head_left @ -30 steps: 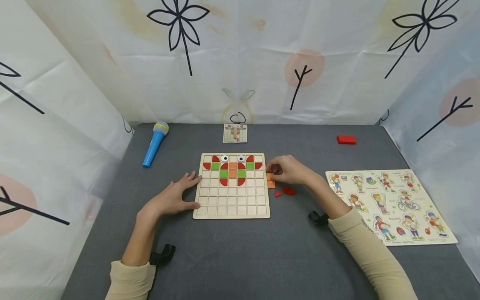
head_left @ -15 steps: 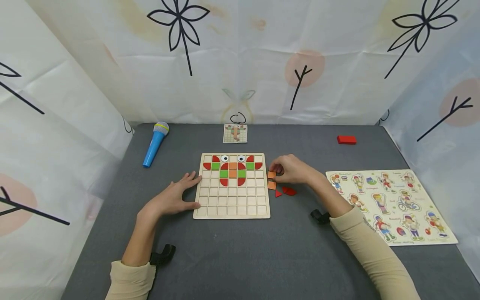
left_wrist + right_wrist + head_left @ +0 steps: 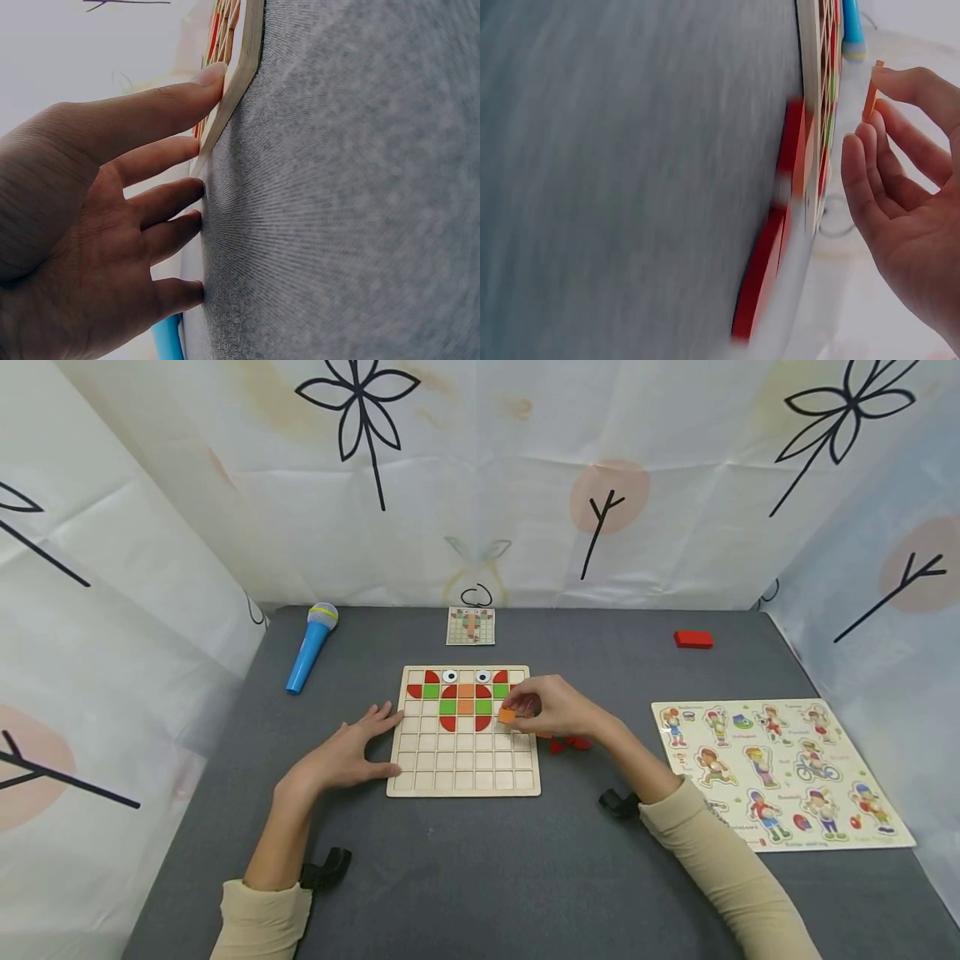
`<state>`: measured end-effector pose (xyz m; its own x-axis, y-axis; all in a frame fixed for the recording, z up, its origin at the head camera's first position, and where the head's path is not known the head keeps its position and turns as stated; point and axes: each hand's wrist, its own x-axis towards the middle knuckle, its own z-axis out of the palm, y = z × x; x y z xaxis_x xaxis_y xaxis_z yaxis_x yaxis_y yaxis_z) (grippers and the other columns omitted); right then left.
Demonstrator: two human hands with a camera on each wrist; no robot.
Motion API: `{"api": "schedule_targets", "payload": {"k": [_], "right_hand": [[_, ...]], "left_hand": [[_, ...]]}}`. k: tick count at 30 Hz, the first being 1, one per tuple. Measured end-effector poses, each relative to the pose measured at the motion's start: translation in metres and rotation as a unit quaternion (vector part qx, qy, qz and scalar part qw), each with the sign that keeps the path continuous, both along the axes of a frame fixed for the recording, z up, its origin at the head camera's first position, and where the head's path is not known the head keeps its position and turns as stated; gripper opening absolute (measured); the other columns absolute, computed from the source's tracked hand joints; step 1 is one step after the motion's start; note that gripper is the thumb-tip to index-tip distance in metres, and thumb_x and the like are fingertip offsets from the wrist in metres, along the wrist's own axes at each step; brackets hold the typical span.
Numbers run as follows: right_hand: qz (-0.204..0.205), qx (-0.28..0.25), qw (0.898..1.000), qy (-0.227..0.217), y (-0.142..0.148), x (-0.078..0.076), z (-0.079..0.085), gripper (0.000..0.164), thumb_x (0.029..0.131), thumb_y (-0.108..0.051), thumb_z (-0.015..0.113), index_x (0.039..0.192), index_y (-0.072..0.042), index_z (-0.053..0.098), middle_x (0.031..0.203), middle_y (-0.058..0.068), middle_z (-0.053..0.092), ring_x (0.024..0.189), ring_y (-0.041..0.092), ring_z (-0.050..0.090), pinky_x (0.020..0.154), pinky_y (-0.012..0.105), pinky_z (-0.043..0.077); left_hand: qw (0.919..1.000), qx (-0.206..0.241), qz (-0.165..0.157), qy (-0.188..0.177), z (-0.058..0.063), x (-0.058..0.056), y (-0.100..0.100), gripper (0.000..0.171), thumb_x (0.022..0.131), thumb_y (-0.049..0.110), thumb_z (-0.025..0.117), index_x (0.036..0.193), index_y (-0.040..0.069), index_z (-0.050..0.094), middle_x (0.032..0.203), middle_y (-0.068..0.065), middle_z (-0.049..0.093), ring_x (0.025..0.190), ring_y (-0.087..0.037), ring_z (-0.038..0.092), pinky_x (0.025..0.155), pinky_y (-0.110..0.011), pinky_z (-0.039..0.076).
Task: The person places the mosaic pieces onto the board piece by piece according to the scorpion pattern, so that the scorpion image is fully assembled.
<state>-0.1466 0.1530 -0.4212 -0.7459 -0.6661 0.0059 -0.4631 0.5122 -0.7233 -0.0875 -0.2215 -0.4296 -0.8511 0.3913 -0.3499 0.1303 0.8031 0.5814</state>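
A wooden grid board (image 3: 465, 763) lies on the dark table, its upper cells filled with red, green and orange pieces and two eye pieces. My left hand (image 3: 347, 745) rests at the board's left side, thumb and index finger touching its edge; the left wrist view shows the thumb on the rim and the fingers spread. Over the board's right part, my right hand (image 3: 561, 706) pinches an orange square tile (image 3: 507, 716) between thumb and fingers. In the right wrist view this tile (image 3: 871, 97) is seen edge-on, raised off the board.
Red pieces (image 3: 577, 743) lie right of the board, beside an orange tile mostly hidden by my hand. A small pattern card (image 3: 471, 627) stands behind the board. Around them are a blue toy microphone (image 3: 309, 652), a red block (image 3: 693, 639) and a picture puzzle board (image 3: 780, 768).
My right hand has picked up an orange tile from beside the board and moved left with it over the board. The left hand has stayed in place.
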Motion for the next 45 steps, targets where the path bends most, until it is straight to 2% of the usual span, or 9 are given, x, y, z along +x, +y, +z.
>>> {"api": "schedule_targets", "payload": {"k": [6, 16, 19, 23, 28, 35, 41, 45], "right_hand": [[0.02, 0.0, 1.0, 0.006, -0.027, 0.004, 0.0, 0.023, 0.095, -0.011, 0.081, 0.116, -0.002, 0.08, 0.109, 0.011, 0.081, 0.094, 0.017, 0.074, 0.086, 0.031, 0.065], [0.045, 0.088, 0.991, 0.089, -0.068, 0.005, 0.006, 0.017, 0.097, -0.008, 0.078, 0.112, -0.002, 0.081, 0.106, 0.01, 0.081, 0.095, 0.02, 0.071, 0.089, 0.033, 0.06], [0.045, 0.111, 0.988, 0.098, -0.076, 0.006, 0.008, 0.015, 0.097, -0.004, 0.076, 0.111, -0.002, 0.081, 0.107, 0.01, 0.081, 0.098, 0.021, 0.07, 0.09, 0.034, 0.06], [0.044, 0.117, 0.988, 0.093, -0.078, 0.007, 0.01, 0.017, 0.097, -0.004, 0.076, 0.112, -0.002, 0.081, 0.109, 0.01, 0.081, 0.1, 0.022, 0.071, 0.091, 0.034, 0.06], [0.036, 0.091, 0.992, 0.077, -0.069, 0.006, 0.01, 0.019, 0.096, -0.006, 0.078, 0.114, -0.003, 0.08, 0.111, 0.011, 0.081, 0.099, 0.023, 0.073, 0.091, 0.034, 0.061], [0.01, 0.052, 0.998, 0.041, -0.036, 0.007, 0.01, 0.024, 0.096, -0.007, 0.077, 0.12, -0.002, 0.078, 0.118, 0.014, 0.081, 0.102, 0.027, 0.078, 0.091, 0.039, 0.065], [-0.02, 0.051, 0.998, 0.038, -0.007, 0.012, 0.011, 0.023, 0.095, -0.009, 0.08, 0.117, -0.003, 0.079, 0.11, 0.011, 0.081, 0.094, 0.023, 0.075, 0.085, 0.039, 0.065], [-0.036, 0.073, 0.996, 0.035, 0.01, 0.015, 0.009, 0.026, 0.091, -0.01, 0.084, 0.116, -0.004, 0.079, 0.107, 0.009, 0.079, 0.095, 0.022, 0.072, 0.087, 0.04, 0.062]], "left_hand": [[1.0, 0.0, -0.003, 0.003, 0.001, 0.0, 0.0, 0.095, 0.094, 0.036, 0.085, 0.17, 0.01, 0.036, 0.18, -0.024, 0.02, 0.17, -0.049, 0.011, 0.129, -0.082, 0.008], [0.9999, 0.0, -0.008, 0.01, 0.001, 0.0, 0.0, 0.094, 0.094, 0.035, 0.085, 0.17, 0.009, 0.036, 0.18, -0.026, 0.02, 0.169, -0.05, 0.012, 0.128, -0.083, 0.008], [0.9999, 0.001, -0.009, 0.01, 0.001, 0.0, -0.001, 0.093, 0.094, 0.035, 0.085, 0.17, 0.009, 0.037, 0.18, -0.026, 0.02, 0.169, -0.051, 0.012, 0.128, -0.083, 0.008], [0.9999, 0.003, -0.009, 0.01, 0.001, 0.001, -0.001, 0.093, 0.094, 0.035, 0.085, 0.17, 0.009, 0.037, 0.18, -0.026, 0.02, 0.169, -0.051, 0.012, 0.128, -0.083, 0.008], [0.9999, 0.002, -0.007, 0.008, 0.0, 0.0, -0.001, 0.094, 0.094, 0.036, 0.085, 0.17, 0.009, 0.036, 0.18, -0.025, 0.02, 0.169, -0.05, 0.012, 0.128, -0.083, 0.008], [1.0, 0.002, -0.004, 0.005, 0.0, 0.0, -0.001, 0.094, 0.094, 0.036, 0.085, 0.17, 0.01, 0.036, 0.18, -0.025, 0.019, 0.169, -0.05, 0.011, 0.128, -0.083, 0.008], [1.0, 0.001, -0.003, 0.004, 0.001, 0.001, -0.001, 0.094, 0.094, 0.035, 0.085, 0.17, 0.01, 0.036, 0.18, -0.025, 0.019, 0.169, -0.05, 0.011, 0.129, -0.082, 0.008], [1.0, 0.001, -0.003, 0.004, 0.001, 0.001, 0.0, 0.094, 0.094, 0.035, 0.084, 0.17, 0.01, 0.036, 0.18, -0.025, 0.019, 0.169, -0.05, 0.011, 0.129, -0.082, 0.008]]}}
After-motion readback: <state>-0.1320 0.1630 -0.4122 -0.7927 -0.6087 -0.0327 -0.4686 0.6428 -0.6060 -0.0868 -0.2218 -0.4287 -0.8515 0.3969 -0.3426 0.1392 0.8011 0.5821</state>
